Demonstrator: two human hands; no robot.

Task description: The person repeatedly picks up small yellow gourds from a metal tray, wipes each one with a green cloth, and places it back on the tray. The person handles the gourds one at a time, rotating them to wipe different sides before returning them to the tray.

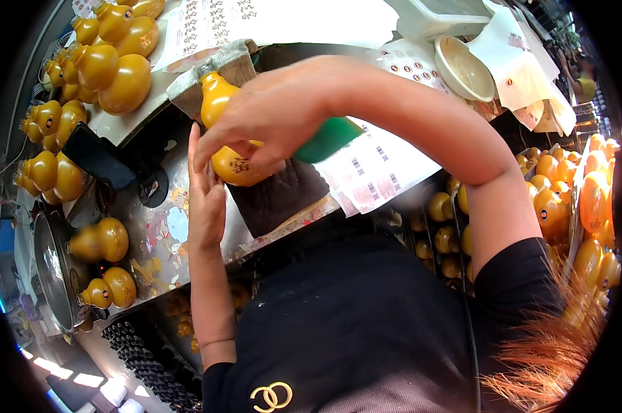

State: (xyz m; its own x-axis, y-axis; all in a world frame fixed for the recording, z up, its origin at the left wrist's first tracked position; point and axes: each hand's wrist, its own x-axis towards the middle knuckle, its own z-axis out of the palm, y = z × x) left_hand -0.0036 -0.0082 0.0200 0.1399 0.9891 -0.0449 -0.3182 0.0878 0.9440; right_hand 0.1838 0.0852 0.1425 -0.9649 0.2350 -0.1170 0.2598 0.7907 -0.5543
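A glossy amber gourd-shaped bottle (218, 96) with a clear neck lies in front of me, its dark printed character facing up on the lower bulb. Its neck end rests on a grey cloth (184, 88) and its lower end on a dark brown pad (273, 199). My left hand (207, 199) steadies the bottle's left side, fingers extended along it. Across the bottle's waist reaches my right hand (259, 120), fingertips curled to its left side near my left fingers. A flat green plastic piece (329, 140) sticks out from under the right palm and seems tucked in that hand.
Several finished-looking amber gourd bottles (123, 84) stand at the left. A dark phone (99, 157) on a stand is near them. Sticker sheets (376, 168) lie right of the pad. A cream bowl (465, 67) sits at the back right, with racked bottles (550, 210) beyond my right elbow.
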